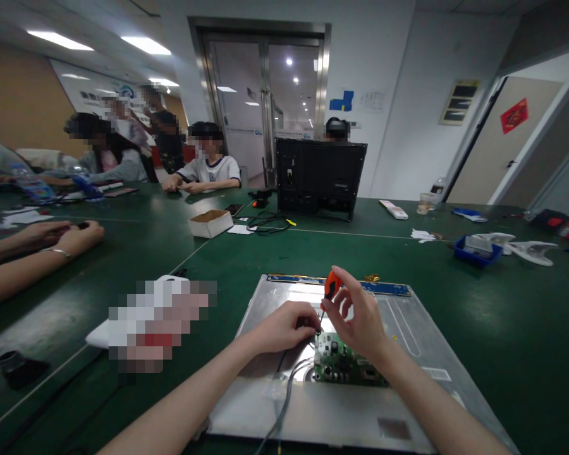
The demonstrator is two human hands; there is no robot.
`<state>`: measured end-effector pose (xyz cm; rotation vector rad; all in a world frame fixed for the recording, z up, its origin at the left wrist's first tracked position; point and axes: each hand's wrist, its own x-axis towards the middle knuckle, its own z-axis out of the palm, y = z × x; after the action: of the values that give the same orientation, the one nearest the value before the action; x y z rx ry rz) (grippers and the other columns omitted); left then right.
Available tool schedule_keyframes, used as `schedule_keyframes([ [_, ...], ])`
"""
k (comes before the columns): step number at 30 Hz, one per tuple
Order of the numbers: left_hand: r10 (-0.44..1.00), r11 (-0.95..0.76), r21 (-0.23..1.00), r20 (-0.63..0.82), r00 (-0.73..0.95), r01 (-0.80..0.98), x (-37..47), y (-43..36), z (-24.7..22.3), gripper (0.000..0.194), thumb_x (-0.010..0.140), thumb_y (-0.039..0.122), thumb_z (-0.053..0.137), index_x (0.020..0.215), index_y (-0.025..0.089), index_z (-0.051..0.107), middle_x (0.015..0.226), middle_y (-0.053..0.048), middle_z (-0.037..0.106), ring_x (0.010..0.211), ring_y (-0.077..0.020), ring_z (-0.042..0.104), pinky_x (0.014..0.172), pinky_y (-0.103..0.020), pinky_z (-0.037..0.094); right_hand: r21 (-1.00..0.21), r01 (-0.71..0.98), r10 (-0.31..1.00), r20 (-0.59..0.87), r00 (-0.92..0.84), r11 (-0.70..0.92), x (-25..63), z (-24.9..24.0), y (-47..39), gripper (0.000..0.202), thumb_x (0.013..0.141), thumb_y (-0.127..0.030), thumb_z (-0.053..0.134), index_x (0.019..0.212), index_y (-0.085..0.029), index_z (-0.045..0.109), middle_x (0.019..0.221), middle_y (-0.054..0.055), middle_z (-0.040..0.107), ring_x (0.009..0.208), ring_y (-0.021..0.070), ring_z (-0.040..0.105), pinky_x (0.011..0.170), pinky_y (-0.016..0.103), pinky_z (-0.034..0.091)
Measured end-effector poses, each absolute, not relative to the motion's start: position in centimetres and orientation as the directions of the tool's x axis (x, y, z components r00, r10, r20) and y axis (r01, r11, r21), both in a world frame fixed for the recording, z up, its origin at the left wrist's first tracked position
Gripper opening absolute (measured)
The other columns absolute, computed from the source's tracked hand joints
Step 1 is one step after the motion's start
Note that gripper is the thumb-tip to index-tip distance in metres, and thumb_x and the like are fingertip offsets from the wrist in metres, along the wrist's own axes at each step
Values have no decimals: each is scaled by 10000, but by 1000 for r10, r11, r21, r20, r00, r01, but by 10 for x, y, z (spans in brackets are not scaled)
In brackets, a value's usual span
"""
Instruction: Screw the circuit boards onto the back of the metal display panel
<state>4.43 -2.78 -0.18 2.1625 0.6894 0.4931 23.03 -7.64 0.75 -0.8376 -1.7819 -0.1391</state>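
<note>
My right hand (358, 316) grips an orange and black screwdriver (330, 285) by its handle, the shaft pointing down. Its tip meets the upper left corner of a green circuit board (341, 363). Close to that tip, the fingers of my left hand (291, 325) are pinched together at the board's edge; whatever they hold is too small to make out. The board lies on a silver metal display panel (332, 414) that has a blue strip (386, 288) along its far edge. Grey cables (287, 395) run from the board's left side toward me.
A black monitor (320, 177) stands across the green table (246, 256), near a small cardboard box (211, 224) and black cables (268, 222). At right sits a blue tray (477, 253) beside white plastic pieces (533, 251). Another person's hands (71, 239) are at left; other people sit farther back.
</note>
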Motion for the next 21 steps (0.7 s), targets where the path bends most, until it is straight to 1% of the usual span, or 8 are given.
schedule_keyframes([
  [4, 615, -539, 782, 111, 781, 313, 44, -28, -2, 141, 778, 40, 600, 815, 152, 677, 805, -17, 681, 775, -169, 615, 734, -266, 484, -304, 593, 463, 876, -134, 746, 230, 8, -78, 497, 963, -162, 505, 1436, -243, 379, 809, -3, 655, 492, 101, 547, 428, 203, 463],
  [8, 623, -537, 781, 112, 774, 319, 44, -28, -5, 142, 791, 51, 600, 835, 153, 689, 812, -19, 693, 768, -169, 622, 727, -268, 483, -304, 609, 461, 880, -114, 732, 230, 8, -76, 464, 968, -213, 540, 1402, -265, 386, 767, -35, 607, 484, 102, 532, 426, 205, 463],
  [12, 639, -529, 781, 111, 761, 330, 45, -27, -7, 151, 783, 45, 609, 835, 156, 698, 802, -13, 695, 754, -163, 624, 719, -265, 481, -291, 623, 456, 882, -119, 726, 231, 8, -75, 439, 971, -251, 569, 1379, -278, 408, 787, -34, 611, 491, 100, 542, 451, 216, 485],
  [17, 619, -535, 786, 115, 777, 310, 45, -27, -7, 151, 787, 53, 609, 850, 159, 696, 802, -11, 690, 751, -160, 613, 725, -266, 483, -334, 576, 495, 857, -144, 746, 232, 10, -78, 503, 965, -196, 519, 1442, -243, 369, 790, -9, 639, 521, 112, 578, 432, 204, 466],
  [21, 625, -543, 774, 114, 772, 325, 44, -27, -7, 138, 789, 71, 609, 847, 164, 694, 798, -8, 685, 747, -158, 606, 721, -263, 481, -333, 584, 493, 860, -133, 740, 231, 9, -78, 506, 956, -176, 518, 1436, -247, 373, 786, -17, 624, 514, 105, 555, 431, 199, 452],
])
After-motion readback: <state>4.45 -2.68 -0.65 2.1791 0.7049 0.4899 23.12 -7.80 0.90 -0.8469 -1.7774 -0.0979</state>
